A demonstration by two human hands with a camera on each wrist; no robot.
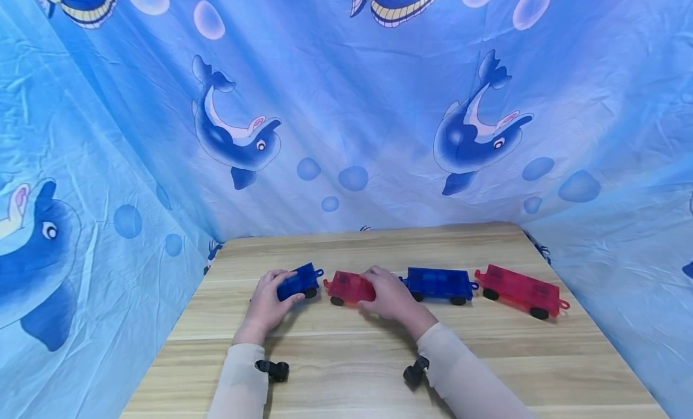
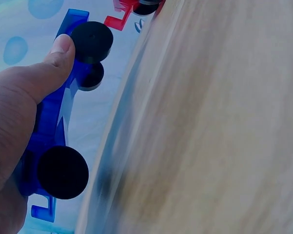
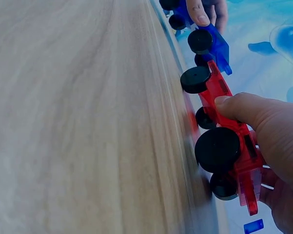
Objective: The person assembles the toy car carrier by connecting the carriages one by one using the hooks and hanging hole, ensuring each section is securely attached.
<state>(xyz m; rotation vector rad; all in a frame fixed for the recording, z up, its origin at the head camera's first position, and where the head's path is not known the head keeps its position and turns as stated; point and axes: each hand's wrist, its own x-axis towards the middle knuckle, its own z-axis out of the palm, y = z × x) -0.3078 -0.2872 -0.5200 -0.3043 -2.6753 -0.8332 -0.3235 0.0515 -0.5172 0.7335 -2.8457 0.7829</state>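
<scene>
My left hand grips a translucent blue toy train car with black wheels, thumb on its near side. To its right, my right hand holds a red toy train car by its right part, hiding that end in the head view. The red car's hook faces the blue car's end ring, with a small gap between them. In the left wrist view, the thumb lies beside a wheel of the blue car. The right wrist view shows the thumb pressed on the red car's side.
Right of my right hand stand another blue train car and, at the far right, another red one, their ends meeting; I cannot tell if they are hooked. The wooden table ends at a blue dolphin-print curtain.
</scene>
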